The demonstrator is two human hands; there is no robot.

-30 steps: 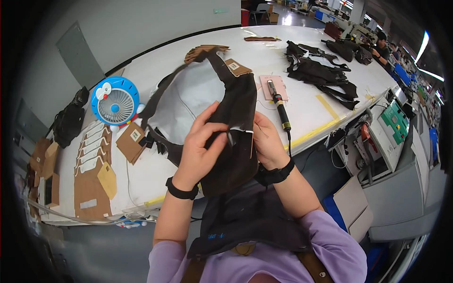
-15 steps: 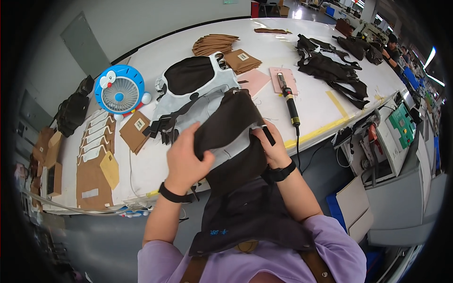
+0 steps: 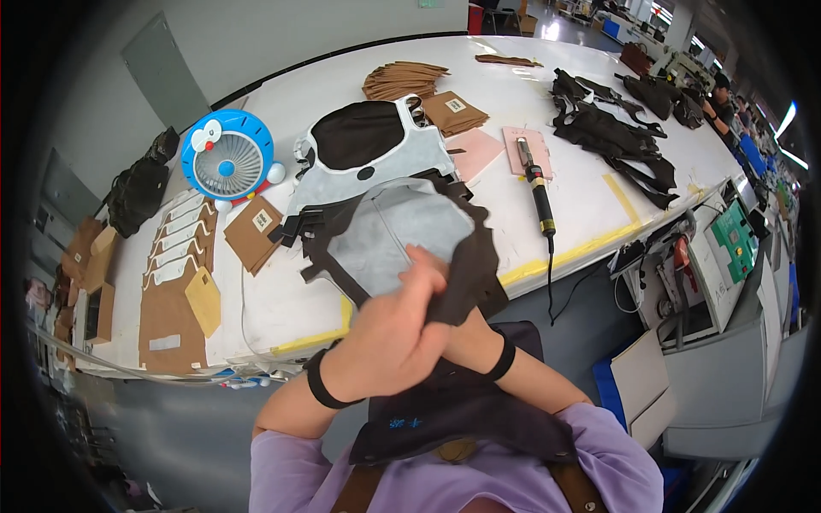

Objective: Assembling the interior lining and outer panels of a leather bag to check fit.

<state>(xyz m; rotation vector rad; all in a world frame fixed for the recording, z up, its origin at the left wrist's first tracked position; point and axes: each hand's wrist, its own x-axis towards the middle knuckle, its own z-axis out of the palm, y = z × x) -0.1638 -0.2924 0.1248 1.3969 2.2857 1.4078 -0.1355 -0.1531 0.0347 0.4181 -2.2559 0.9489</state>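
Both hands are at a dark brown fabric bag piece (image 3: 479,256) with a pale grey lining (image 3: 402,227), turned so its lining faces up at the table's front edge. My left hand (image 3: 395,321) lies across its near side, fingers bent together against the lining and slightly blurred. Under the near right edge, my right hand (image 3: 473,344) grips the piece, its fingers mostly hidden by cloth. Just beyond lies another bag piece (image 3: 376,158), pale grey with a dark panel and dark straps.
A blue cartoon-faced fan (image 3: 227,158) stands left of brown cut pieces (image 3: 175,316) and a labelled brown stack (image 3: 254,231). To the right, a black-handled heat tool (image 3: 539,192) rests on a pink pad (image 3: 519,150), its cord hanging off the edge. Dark fabric parts (image 3: 611,128) lie farther right.
The bag piece has been turned and spread, so more grey lining shows. My left hand has moved right, across its near side. My right hand has shifted lower and left, beneath the cloth.
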